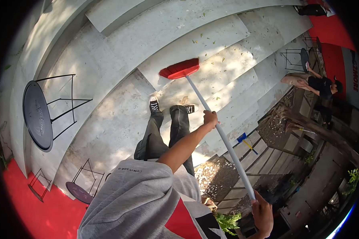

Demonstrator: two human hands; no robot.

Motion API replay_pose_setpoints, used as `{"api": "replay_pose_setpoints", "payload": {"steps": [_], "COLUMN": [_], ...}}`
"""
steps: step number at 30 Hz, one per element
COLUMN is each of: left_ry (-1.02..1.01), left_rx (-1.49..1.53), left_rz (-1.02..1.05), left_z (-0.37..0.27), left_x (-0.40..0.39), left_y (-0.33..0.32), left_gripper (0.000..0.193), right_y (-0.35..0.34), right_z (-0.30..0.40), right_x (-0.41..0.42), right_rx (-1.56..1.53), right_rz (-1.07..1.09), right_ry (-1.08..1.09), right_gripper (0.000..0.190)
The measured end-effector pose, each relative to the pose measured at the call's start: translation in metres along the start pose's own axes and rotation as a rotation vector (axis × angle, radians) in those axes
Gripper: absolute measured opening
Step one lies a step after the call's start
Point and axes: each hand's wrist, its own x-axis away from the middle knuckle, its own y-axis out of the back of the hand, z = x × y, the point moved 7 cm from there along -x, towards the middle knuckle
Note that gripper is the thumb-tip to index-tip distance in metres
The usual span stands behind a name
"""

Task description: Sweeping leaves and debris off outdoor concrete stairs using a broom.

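Note:
My left hand (211,120) is closed around the middle of the pale grey handle (197,91) of a broom. Its red head (181,69) rests on the pale concrete steps ahead of my shoes, bristles facing away from me. My right hand (261,213) grips near the handle's upper end, low at the right. Small leaves (208,54) lie scattered on the steps beyond the broom head. A blue dustpan (241,137) with a yellow handle lies to my right, by the edge of the paving.
Curved concrete steps (116,56) surround my feet. A round black folding table (37,116) stands at left, with smaller round-topped furniture (79,191) below it. A co-worker (323,86) bends near another round table (304,59) at right; a tree trunk (323,130) and gravel (217,176) are nearby.

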Motion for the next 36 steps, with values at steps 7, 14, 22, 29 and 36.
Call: {"api": "replay_pose_setpoints", "payload": {"steps": [7,14,22,29,36], "left_ry": [0.27,-0.233,-0.372,-0.065,0.045], "left_rx": [0.168,0.088,0.039,0.022,0.094], "left_rz": [0.256,-0.061,-0.23,0.024,0.239], "left_z": [0.082,-0.033,-0.173,-0.063,-0.027], "left_x": [0.099,0.018,-0.107,-0.063,0.049], "left_y": [-0.149,-0.124,-0.074,-0.204,-0.28], "left_gripper": [0.032,0.026,0.027,0.02,0.024], "right_y": [0.099,0.073,0.068,0.137,0.216], "right_z": [-0.112,-0.19,-0.041,-0.135,-0.217], "right_x": [0.054,-0.066,-0.192,-0.157,-0.081], "right_rx": [-0.084,-0.23,-0.099,-0.035,-0.008], "right_rz": [0.071,0.009,-0.109,-0.012,-0.084], "right_ry": [0.039,0.273,0.268,0.124,0.3], "right_gripper": [0.037,0.023,0.033,0.033,0.023]}}
